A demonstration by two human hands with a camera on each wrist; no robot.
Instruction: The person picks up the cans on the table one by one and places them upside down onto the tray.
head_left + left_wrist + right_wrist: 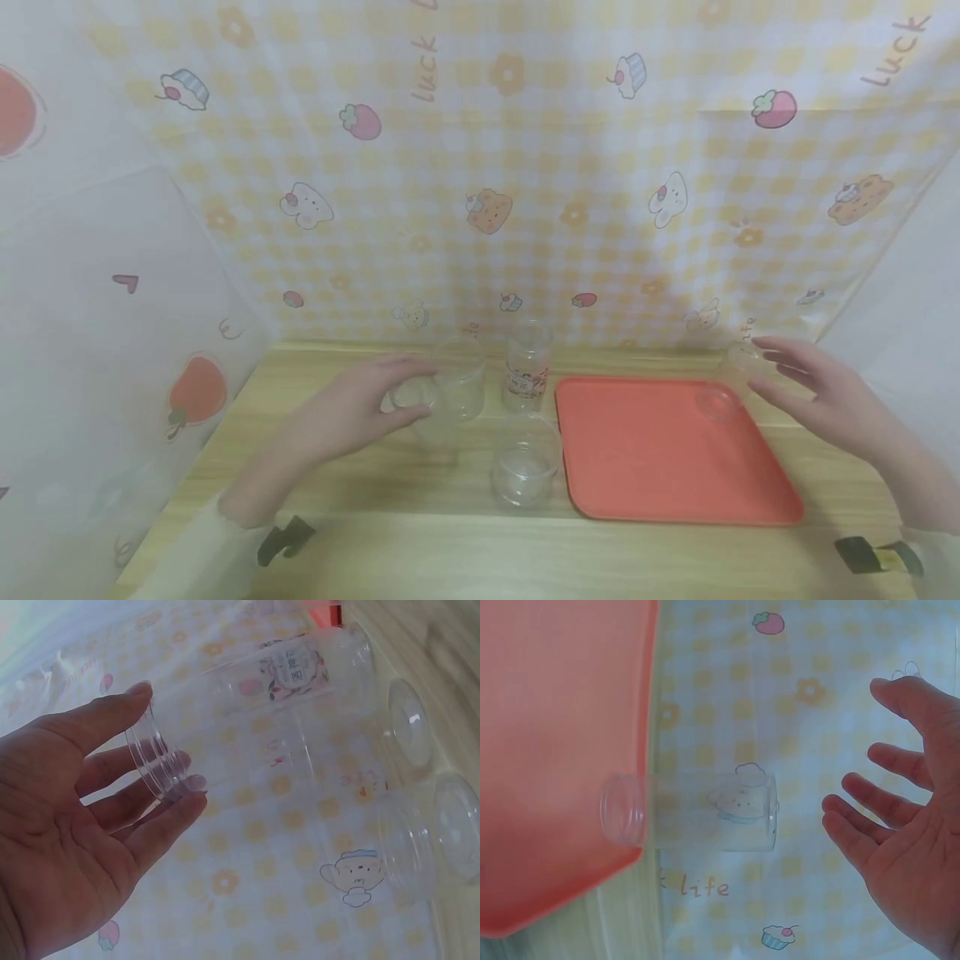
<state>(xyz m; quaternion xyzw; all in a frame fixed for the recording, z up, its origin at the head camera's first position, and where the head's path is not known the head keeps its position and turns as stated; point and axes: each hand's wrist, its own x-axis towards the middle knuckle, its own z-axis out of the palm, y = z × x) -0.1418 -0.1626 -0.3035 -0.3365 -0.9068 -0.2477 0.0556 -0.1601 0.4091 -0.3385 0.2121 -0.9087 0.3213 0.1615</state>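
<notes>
My left hand [378, 400] grips a clear cup [157, 754] by its rim, thumb on one side and fingers on the other. Its see-through body overlaps the cups behind it in the left wrist view. Just past that hand stand another clear cup [459, 383] and a taller clear cup with a printed label [527, 379]. Over at the right, my right hand [817, 396] is spread with nothing in it. A clear cylindrical cup [705, 812] stands upright at the tray's far right corner, apart from the right fingertips [831, 804].
A red square tray [667, 458] lies on the wooden table [375, 533]. One more clear cup [525, 462] stands by the tray's left edge. A checked yellow-and-white printed sheet [555, 183] hangs behind the table, with white sheets at both sides.
</notes>
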